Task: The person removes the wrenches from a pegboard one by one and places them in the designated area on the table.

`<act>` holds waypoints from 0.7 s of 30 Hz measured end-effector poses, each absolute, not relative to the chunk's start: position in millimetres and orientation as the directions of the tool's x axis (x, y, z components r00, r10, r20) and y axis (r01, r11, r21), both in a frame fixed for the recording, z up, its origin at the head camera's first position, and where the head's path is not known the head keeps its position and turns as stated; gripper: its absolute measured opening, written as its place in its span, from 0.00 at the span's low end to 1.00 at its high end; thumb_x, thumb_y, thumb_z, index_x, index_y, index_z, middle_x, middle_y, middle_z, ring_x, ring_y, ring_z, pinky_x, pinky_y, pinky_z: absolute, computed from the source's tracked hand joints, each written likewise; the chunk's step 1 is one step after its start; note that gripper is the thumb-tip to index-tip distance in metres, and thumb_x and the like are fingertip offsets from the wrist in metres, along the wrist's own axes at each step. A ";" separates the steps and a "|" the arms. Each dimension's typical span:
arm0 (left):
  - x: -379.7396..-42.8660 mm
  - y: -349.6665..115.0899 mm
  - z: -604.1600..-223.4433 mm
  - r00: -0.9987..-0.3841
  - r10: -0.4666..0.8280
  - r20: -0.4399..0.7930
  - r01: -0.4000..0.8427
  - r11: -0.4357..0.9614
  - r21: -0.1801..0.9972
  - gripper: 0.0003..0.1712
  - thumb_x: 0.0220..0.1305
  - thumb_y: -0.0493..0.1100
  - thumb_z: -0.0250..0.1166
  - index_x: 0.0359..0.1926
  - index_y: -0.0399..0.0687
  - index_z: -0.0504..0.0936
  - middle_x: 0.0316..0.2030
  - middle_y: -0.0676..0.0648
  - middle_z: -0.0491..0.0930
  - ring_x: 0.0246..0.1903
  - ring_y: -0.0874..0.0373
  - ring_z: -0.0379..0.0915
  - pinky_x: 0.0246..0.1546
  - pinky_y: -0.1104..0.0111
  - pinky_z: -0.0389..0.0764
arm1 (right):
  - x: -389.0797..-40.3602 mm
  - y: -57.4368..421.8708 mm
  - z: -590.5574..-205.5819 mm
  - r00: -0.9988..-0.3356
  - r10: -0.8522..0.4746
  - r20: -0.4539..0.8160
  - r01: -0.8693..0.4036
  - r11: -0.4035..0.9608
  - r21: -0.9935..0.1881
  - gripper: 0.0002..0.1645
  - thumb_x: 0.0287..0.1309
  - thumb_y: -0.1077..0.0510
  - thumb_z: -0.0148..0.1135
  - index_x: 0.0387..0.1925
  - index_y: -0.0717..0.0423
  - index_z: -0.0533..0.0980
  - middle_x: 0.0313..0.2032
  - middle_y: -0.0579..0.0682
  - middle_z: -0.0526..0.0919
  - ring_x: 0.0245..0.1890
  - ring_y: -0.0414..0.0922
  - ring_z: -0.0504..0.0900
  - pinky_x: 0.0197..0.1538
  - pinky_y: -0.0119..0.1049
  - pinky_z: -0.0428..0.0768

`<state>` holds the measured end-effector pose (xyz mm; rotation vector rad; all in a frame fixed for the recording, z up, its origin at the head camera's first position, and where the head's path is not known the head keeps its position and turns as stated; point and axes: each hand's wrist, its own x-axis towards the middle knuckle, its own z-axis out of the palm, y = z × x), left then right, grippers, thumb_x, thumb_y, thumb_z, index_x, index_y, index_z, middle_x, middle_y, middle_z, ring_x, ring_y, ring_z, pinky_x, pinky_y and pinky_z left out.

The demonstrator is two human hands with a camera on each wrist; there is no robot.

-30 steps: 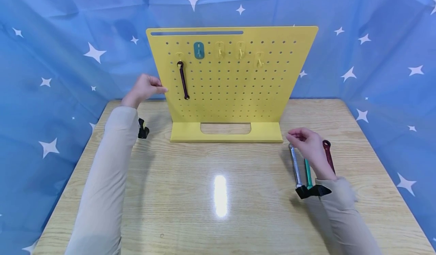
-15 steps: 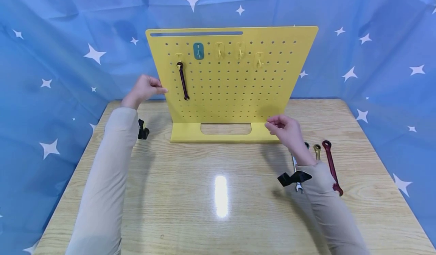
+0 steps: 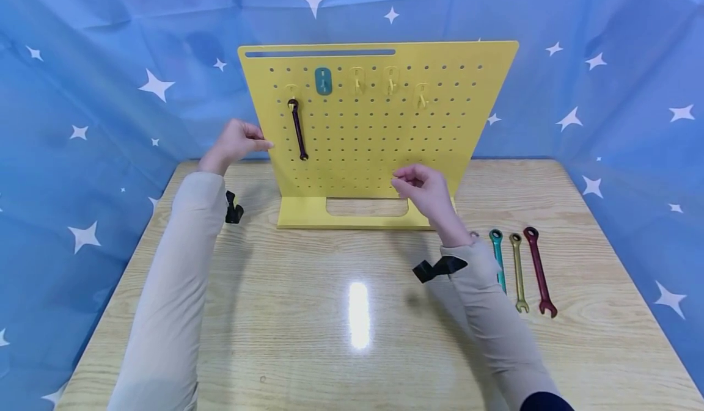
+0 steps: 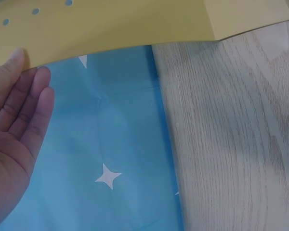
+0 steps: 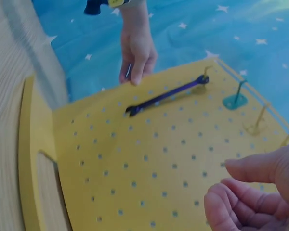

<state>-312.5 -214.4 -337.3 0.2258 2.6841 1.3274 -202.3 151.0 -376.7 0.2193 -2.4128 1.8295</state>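
A yellow pegboard [image 3: 379,136] stands upright at the back of the table. My left hand [image 3: 233,142] holds its left edge, thumb on the front face and fingers at the back. In front of the board's lower right part is my right hand [image 3: 423,191], with nothing in it; the fingers [image 5: 226,207] are loosely curled and the thumb is apart from them. A dark purple wrench [image 3: 297,129] hangs from the leftmost hook. Beside it are a teal hook [image 3: 323,81] and several yellow hooks, all bare.
On the table right of the board lie a green wrench [image 3: 497,255], a gold wrench [image 3: 518,270] and a red wrench [image 3: 540,270]. A silver wrench [image 3: 474,234] is mostly hidden by my right forearm. Blue star-patterned cloth [image 3: 594,93] hangs behind the table [image 3: 308,313].
My right hand has moved left and up from above the wrenches to in front of the pegboard, uncovering the green, gold and red wrenches. The left hand has stayed on the board's edge.
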 end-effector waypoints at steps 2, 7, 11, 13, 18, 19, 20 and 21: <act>-313.2 -214.2 -338.5 -0.979 0.196 -0.047 0.082 0.602 0.794 0.14 0.60 0.40 0.66 0.33 0.29 0.81 0.20 0.55 0.79 0.25 0.60 0.70 0.35 0.66 0.69 | -204.5 143.0 -374.0 -0.983 -0.063 0.175 -0.185 0.233 -0.955 0.13 0.57 0.65 0.62 0.42 0.73 0.76 0.28 0.47 0.78 0.24 0.36 0.76 0.31 0.27 0.77; -314.0 -214.2 -339.8 -0.979 0.201 -0.031 0.098 0.601 0.793 0.13 0.61 0.39 0.65 0.33 0.28 0.81 0.19 0.55 0.79 0.24 0.60 0.70 0.33 0.67 0.69 | -212.5 123.1 -369.1 -0.978 -0.090 0.186 -0.200 0.184 -0.962 0.14 0.57 0.65 0.62 0.42 0.73 0.76 0.30 0.49 0.79 0.26 0.37 0.77 0.34 0.29 0.78; -312.9 -214.2 -339.1 -0.980 0.198 -0.034 0.094 0.602 0.793 0.13 0.61 0.40 0.65 0.33 0.28 0.81 0.19 0.55 0.79 0.24 0.60 0.71 0.33 0.67 0.69 | -218.7 106.8 -364.2 -0.974 -0.114 0.197 -0.214 0.153 -0.965 0.15 0.57 0.65 0.63 0.43 0.73 0.76 0.33 0.51 0.80 0.29 0.38 0.78 0.35 0.29 0.78; -312.5 -214.0 -338.9 -0.979 0.199 -0.035 0.094 0.599 0.795 0.14 0.61 0.40 0.65 0.33 0.28 0.80 0.20 0.55 0.79 0.24 0.60 0.71 0.32 0.68 0.70 | -221.4 98.3 -361.3 -0.972 -0.127 0.198 -0.215 0.142 -0.966 0.15 0.57 0.65 0.63 0.44 0.73 0.76 0.34 0.52 0.80 0.30 0.38 0.78 0.36 0.30 0.78; -312.7 -214.0 -339.6 -0.979 0.199 -0.029 0.098 0.597 0.797 0.14 0.61 0.39 0.65 0.33 0.27 0.80 0.20 0.54 0.79 0.24 0.60 0.72 0.32 0.68 0.70 | -227.7 76.7 -355.1 -0.969 -0.159 0.187 -0.207 0.124 -0.970 0.16 0.57 0.66 0.63 0.46 0.72 0.75 0.39 0.59 0.81 0.32 0.39 0.78 0.38 0.30 0.78; -313.2 -214.1 -340.0 -0.980 0.199 -0.028 0.099 0.598 0.796 0.14 0.61 0.39 0.65 0.33 0.27 0.80 0.20 0.54 0.79 0.24 0.60 0.72 0.32 0.68 0.70 | -229.0 72.3 -353.9 -0.968 -0.165 0.187 -0.209 0.125 -0.970 0.16 0.57 0.66 0.63 0.46 0.72 0.75 0.39 0.60 0.81 0.33 0.39 0.77 0.39 0.30 0.77; -313.7 -214.3 -340.3 -0.980 0.199 -0.027 0.100 0.599 0.795 0.14 0.61 0.39 0.65 0.33 0.27 0.80 0.20 0.54 0.79 0.23 0.60 0.72 0.31 0.69 0.70 | -230.4 67.9 -352.9 -0.967 -0.171 0.188 -0.210 0.125 -0.970 0.16 0.57 0.66 0.63 0.46 0.72 0.75 0.40 0.61 0.81 0.33 0.40 0.77 0.39 0.31 0.77; -314.2 -214.5 -340.7 -0.980 0.199 -0.025 0.102 0.600 0.794 0.14 0.61 0.39 0.65 0.33 0.27 0.80 0.20 0.55 0.79 0.23 0.60 0.72 0.31 0.69 0.70 | -231.9 63.6 -352.0 -0.966 -0.177 0.188 -0.211 0.122 -0.970 0.17 0.57 0.66 0.63 0.47 0.72 0.75 0.40 0.61 0.81 0.33 0.40 0.78 0.39 0.31 0.77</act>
